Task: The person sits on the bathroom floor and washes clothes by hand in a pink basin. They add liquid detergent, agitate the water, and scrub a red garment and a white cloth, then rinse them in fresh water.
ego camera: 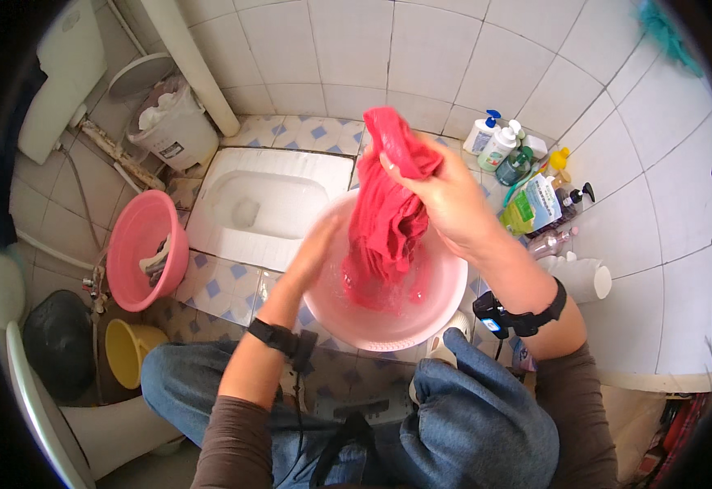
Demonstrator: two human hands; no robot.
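Observation:
A wet red cloth [386, 214] hangs from my right hand [447, 189], which grips it near its bunched top. Its lower end trails into water in a pale pink plastic basin [386, 342] on the floor before me. Blurred by motion, my left hand [322, 241] is at the basin's left side, close to the cloth. Its fingers are too smeared to make out, and I cannot tell whether they touch the fabric.
A white squat toilet [209, 241] lies beyond the basin at left. Further left stand a pink basin [178, 257] holding a small item, a yellow bucket [125, 351] and a lined trash bin [178, 131]. Several bottles [496, 147] line the right wall near a paper roll [582, 280].

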